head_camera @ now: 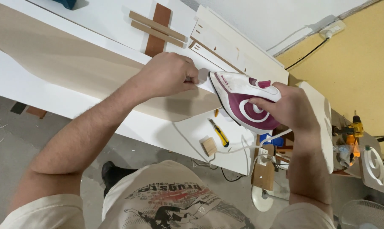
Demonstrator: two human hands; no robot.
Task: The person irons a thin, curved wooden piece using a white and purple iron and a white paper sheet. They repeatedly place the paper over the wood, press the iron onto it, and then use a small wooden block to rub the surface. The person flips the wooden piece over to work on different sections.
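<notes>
A white table [39, 80] carries a long pale wooden panel [73, 63], standing on edge. The right hand [291, 108] has its fingers wrapped round the handle of a white and purple iron [243, 99], its tip at the panel's edge. The left hand [166, 74] pinches a white edging strip [205, 85] just ahead of the iron. A yellow utility knife [219, 133] lies below, near a small wooden block [209, 146].

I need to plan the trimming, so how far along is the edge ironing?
Behind the iron, nothing shows as finished. In hand: the right hand presses the iron on the board edge, while the left hand holds the white strip. The edge beyond the left hand remains.
</notes>
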